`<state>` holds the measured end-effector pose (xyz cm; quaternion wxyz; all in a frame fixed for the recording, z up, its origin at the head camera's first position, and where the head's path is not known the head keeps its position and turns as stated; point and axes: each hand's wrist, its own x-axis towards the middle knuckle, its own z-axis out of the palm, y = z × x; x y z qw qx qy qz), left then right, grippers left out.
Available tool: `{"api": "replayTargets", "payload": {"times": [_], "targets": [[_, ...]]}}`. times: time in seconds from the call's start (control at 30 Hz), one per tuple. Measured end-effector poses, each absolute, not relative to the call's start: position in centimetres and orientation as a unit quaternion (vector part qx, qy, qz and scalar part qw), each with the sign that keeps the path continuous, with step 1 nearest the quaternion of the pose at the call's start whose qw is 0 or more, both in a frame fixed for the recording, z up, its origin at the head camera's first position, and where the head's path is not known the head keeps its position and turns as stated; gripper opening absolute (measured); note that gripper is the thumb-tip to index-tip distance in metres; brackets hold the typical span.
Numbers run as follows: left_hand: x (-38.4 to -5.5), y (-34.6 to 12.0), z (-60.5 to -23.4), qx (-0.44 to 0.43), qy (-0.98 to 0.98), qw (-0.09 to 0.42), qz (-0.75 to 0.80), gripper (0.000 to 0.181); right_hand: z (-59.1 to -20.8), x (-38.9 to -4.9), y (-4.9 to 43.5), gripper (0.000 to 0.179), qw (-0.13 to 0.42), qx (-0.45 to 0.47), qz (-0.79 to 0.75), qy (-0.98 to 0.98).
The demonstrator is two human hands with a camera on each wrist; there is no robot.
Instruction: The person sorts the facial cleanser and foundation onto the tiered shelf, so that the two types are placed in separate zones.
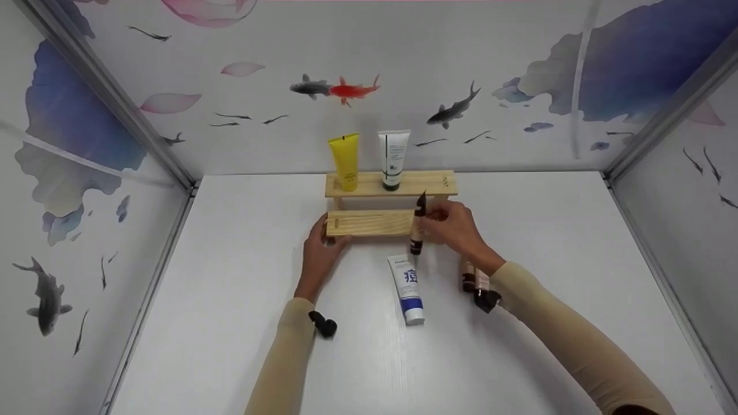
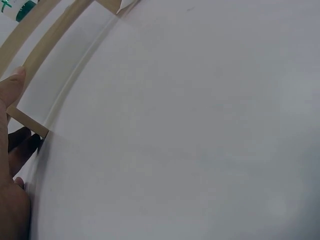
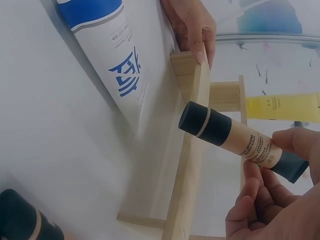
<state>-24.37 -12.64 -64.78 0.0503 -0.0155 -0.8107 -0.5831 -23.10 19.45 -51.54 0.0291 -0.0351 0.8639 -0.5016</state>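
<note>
Held nearly upright at the right end of the wooden rack's lower board, black cap toward the near side: beige-and-black tube. Impossible to tell whether touching the wood. To its left, bare length of the same board. Close behind the rack, far edge of the white table and painted wall; wide table surface to left and right. On the upper board, both standing, yellow tube at left, white tube toward the middle, with room to the right. Lying on the near side, in the way there: white-and-blue tube. At near right, partly under the right sleeve, another beige-and-black tube. Pinched between thumb and fingers of the right hand: the upright tube, with forearm slanting from near right. At the rack's left end, left hand gripping, thumb on the lower board, fingers curled around.
</note>
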Motion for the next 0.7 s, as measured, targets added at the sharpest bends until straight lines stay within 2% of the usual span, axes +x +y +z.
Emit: {"api": "replayTargets", "payload": {"times": [0.7], "targets": [[-24.6, -12.7, -64.9, -0.011, -0.809, 0.057, -0.584, 0.086, -51.1, -24.8, 15.5, 0.026, -0.006, -0.107, -0.537, 0.837]]}}
